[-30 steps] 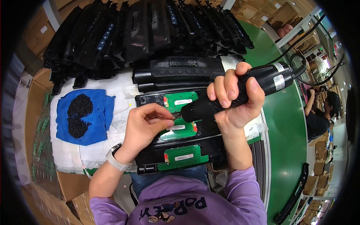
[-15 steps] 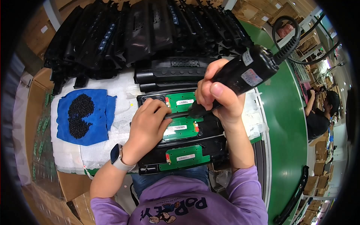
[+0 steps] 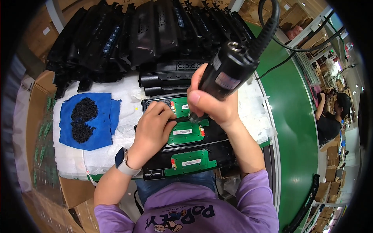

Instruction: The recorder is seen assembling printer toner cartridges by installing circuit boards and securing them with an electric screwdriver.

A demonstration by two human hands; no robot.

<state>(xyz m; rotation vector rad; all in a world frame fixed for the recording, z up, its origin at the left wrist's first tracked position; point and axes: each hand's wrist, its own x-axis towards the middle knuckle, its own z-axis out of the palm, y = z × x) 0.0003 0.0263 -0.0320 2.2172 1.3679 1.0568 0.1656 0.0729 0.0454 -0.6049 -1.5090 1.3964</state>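
Head view — right hand (image 3: 211, 103) gripping electric screwdriver (image 3: 233, 66)

Tight in the middle: the left hand (image 3: 153, 130) lies flat over the upper green boards, and the right hand (image 3: 211, 105) with the upright electric screwdriver (image 3: 233, 68) crowds in just beside it, so there is barely a gap between them. The lowest green circuit board (image 3: 190, 162) sits uncovered near the body. To the left, the blue cloth (image 3: 103, 116) with its heap of black screws (image 3: 82, 118) takes up white padding (image 3: 77, 159), bare below it. Behind, the stacked black housings (image 3: 147, 39) wall off the far edge. To the right, the green conveyor belt (image 3: 295, 128) runs open, crossed above by the coiled cable (image 3: 268, 31).
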